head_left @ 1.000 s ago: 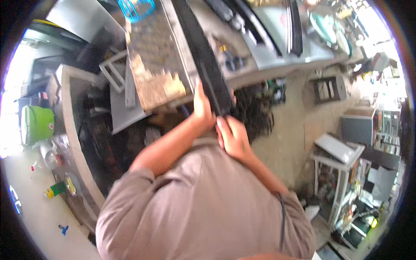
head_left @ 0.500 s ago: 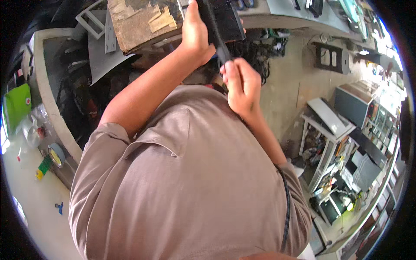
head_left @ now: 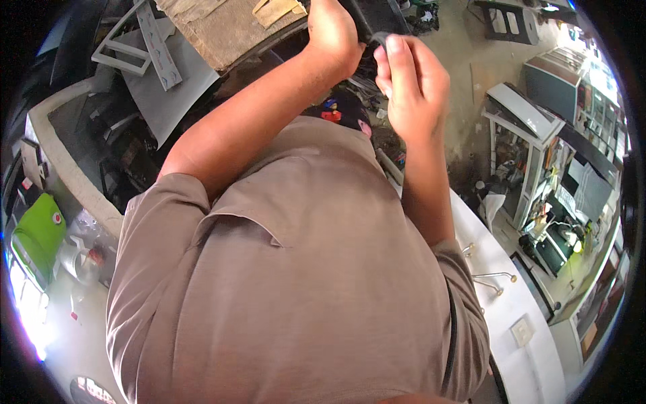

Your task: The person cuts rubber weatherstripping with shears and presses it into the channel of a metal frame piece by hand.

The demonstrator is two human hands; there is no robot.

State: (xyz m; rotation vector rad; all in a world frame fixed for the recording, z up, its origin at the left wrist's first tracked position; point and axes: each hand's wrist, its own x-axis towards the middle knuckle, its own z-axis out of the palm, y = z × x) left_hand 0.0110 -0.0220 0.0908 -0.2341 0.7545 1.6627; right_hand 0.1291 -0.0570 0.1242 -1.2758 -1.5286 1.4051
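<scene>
My right hand (head_left: 418, 87) is closed in a pinch round the end of a black strip (head_left: 381, 38), thumb on top. The strip runs up toward a dark panel (head_left: 380, 13) at the top edge, most of which lies out of view. My left hand (head_left: 333, 34) is beside that panel, its wrist bent. The picture's edge cuts off its fingers, so its grip is hidden. Left of it is a worn wooden block (head_left: 225, 30) with a torn, peeling top and a loose tan scrap (head_left: 279, 11).
White frame pieces (head_left: 124, 57) and a grey sheet (head_left: 151, 81) lean left of the block. A white surface with metal hooks (head_left: 498, 283) is close by my right elbow. A cluttered shelf stand (head_left: 525, 148) stands farther right. A green bag (head_left: 39, 236) is at far left.
My hands and the strip have moved up and to the right in the picture as the view shifted. Less of the strip and panel shows. My right hand keeps its hold on the strip's end.
</scene>
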